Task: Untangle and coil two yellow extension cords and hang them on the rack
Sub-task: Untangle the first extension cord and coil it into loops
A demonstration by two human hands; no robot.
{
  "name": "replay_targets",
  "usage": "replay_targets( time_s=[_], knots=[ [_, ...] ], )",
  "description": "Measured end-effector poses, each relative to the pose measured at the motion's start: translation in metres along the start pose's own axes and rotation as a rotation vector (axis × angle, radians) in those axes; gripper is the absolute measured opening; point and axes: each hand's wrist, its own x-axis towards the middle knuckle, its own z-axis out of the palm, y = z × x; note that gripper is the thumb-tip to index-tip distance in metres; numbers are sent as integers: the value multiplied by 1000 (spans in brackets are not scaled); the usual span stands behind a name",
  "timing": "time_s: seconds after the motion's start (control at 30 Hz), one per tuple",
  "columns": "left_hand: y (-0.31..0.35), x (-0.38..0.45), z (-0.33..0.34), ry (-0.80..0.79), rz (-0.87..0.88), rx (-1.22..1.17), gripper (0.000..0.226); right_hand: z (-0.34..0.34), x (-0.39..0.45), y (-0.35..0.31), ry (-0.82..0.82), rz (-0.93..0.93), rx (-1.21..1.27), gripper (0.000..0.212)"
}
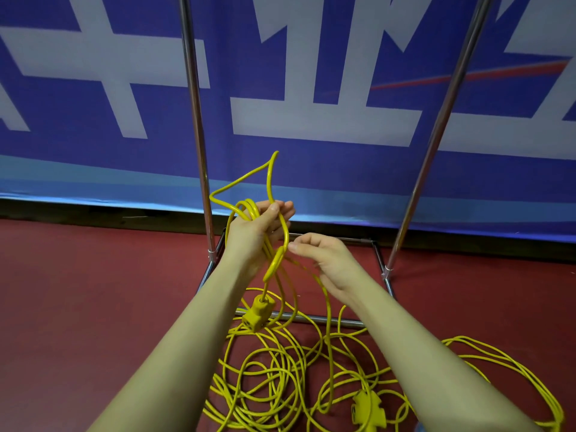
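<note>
My left hand [260, 226] grips a few loops of yellow extension cord [246, 210], raised in front of the rack. One stiff bend of the cord sticks up above that hand. From the loops a yellow socket block [257, 313] hangs just above the floor. My right hand [324, 260] is beside the left one, its fingertips pinching a strand of the cord that runs down to the floor. A tangled heap of yellow cord [280, 378] lies on the red floor below my arms. A second yellow socket block [367, 410] lies in it at the lower right.
The metal rack has two upright poles, the left pole [194, 120] and the right pole [436, 129], and a floor frame [311, 319] under my hands. A blue and white banner [311, 104] hangs behind it. More cord loops [505, 363] spread over the floor to the right.
</note>
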Motion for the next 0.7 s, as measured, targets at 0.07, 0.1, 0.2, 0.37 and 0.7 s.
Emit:
replay_targets(
  time_s=[0.07,0.1,0.2,0.37,0.7],
  knots=[
    [0,0,-2,13,-8,7,9,-3,0,-4,37,-14,-47,21],
    [0,0,-3,13,-17,-6,9,-5,0,-4,49,-19,-66,19],
    [-1,-1,-2,2,-63,-46,9,-6,1,-1,17,24,-67,9],
    [0,1,-2,8,-94,-112,9,3,9,9,46,52,-99,8],
    [2,8,-5,30,-84,45,12,0,11,-3,66,-12,-119,17]
  ],
)
